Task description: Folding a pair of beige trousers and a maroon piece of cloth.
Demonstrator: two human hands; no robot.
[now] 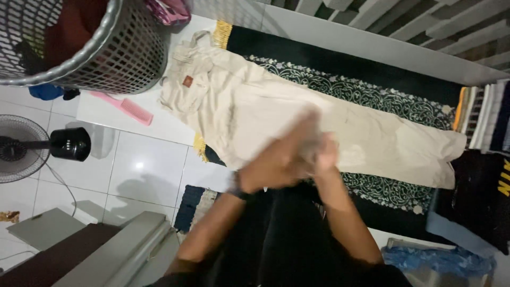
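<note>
Dark patterned rug (372, 101) bears cream trousers (276, 114) lying waistband upper-left, legs lower-right; both blurred hands' grip is unclear

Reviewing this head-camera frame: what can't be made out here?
- Left hand and right hand: motion-blurred together, so each grip and whether they touch the cream cotton trousers is unclear.
- Grey plastic laundry basket: cut off by the top and left edges; contents are dark behind the mesh.
- Black floor fan: cut by the left edge.
- Dark patterned rug: partly covered by the trousers.
</note>
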